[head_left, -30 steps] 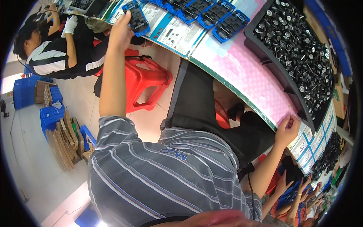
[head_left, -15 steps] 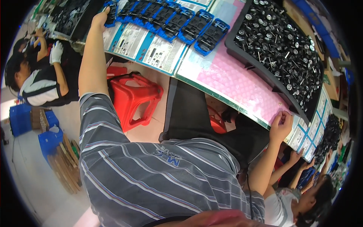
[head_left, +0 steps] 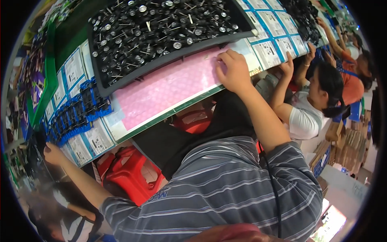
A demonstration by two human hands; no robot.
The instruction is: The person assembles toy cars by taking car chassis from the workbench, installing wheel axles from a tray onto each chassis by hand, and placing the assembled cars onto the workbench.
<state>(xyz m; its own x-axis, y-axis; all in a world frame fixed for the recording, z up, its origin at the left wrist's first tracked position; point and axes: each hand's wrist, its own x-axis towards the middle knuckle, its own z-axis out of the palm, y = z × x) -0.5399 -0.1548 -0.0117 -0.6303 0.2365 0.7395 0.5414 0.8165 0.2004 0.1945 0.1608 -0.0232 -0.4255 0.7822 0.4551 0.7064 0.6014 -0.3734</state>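
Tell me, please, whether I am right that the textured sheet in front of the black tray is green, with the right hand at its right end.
Not quite: the head view shows that the textured sheet in front of the black tray is pink; the right hand is indeed at its right end.

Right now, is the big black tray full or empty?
Full, as far as it shows: small parts lie piled across the tray, hiding its bottom.

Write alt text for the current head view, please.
A person's left hand is beside blue-and-black car-shaped parts; the right hand is at a pink quilted sheet, near a black plastic tray of small black-and-silver parts.
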